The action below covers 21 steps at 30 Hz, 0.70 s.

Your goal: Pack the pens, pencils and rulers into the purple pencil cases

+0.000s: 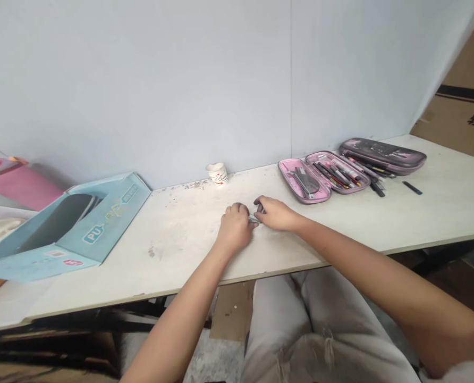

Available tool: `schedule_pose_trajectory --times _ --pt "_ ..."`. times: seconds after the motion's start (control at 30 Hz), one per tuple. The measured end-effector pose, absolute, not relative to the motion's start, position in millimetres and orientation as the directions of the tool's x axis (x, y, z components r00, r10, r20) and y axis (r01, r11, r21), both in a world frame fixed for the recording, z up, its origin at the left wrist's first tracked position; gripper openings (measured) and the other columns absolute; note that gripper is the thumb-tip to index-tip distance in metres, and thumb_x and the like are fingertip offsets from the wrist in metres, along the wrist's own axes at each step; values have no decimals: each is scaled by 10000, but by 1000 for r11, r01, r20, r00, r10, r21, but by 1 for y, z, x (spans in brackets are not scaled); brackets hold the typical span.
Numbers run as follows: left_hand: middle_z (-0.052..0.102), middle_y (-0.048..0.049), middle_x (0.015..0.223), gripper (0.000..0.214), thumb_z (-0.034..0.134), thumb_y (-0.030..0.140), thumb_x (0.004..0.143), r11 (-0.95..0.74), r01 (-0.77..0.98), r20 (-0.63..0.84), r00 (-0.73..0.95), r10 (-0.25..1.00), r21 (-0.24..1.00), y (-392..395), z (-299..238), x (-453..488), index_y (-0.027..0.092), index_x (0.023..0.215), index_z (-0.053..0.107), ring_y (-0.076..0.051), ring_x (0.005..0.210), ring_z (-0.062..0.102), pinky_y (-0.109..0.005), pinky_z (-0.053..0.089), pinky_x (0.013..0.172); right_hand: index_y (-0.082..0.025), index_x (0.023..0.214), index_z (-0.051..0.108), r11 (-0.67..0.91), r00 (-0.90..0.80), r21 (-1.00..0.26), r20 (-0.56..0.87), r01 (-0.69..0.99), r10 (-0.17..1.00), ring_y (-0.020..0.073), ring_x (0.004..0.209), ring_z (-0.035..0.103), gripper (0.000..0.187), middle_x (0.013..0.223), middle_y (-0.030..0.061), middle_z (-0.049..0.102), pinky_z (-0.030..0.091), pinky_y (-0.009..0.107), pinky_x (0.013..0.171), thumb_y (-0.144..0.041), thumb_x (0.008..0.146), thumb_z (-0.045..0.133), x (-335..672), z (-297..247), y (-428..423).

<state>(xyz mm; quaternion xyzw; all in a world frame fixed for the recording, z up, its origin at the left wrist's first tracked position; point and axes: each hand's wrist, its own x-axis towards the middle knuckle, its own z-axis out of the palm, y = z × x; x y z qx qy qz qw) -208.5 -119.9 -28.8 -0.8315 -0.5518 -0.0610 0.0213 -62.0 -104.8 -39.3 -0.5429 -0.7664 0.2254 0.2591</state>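
Observation:
Close together above the table, near its middle, are my two hands. My left hand is closed, its thumb and fingers pinched on the left end of a small, thin, greyish-green object. At the other end of it, my right hand curls its fingers and thumb inward, also closed. Most of the small object is hidden by the fingers, so its kind cannot be made out. Beyond the hands, against the wall, a white paper cup with a red and black pattern stands upright with a dented rim.
An open pink pencil case with pens and tools lies to the right. Behind it is a dark closed case, with a black strip nearby. At left sits a light-blue box holding a dark object. Crumbs lie by the cup.

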Motion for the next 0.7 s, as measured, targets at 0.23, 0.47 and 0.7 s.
schedule_pose_trajectory --times 0.23,0.47,0.7 --pt "515 -125 1009 77 554 219 763 -431 881 -2 440 898 193 -102 -25 -209 143 777 561 -251 999 518 -356 412 903 -117 1078 545 166 -209 -838 64 519 976 183 1051 541 323 1132 124 598 386 304 927 -317 831 491 -47 -25 -83" --pt "518 -90 1002 266 538 145 743 -369 840 106 358 928 397 -114 -33 -208 149 1002 477 -209 918 524 -362 441 843 -178 959 502 -169 -345 -980 -196 107 918 179 1050 511 301 1189 101 497 529 283 744 -449 848 435 -55 -26 -69" --pt "482 -102 1087 378 512 84 740 -412 790 206 357 911 453 -115 -45 -205 155 1102 430 -192 1003 499 -355 430 902 -180 955 487 -248 -428 -968 -239 35 872 197 1043 515 364 1191 120 486 557 322 734 -522 842 432 -43 -24 -68"
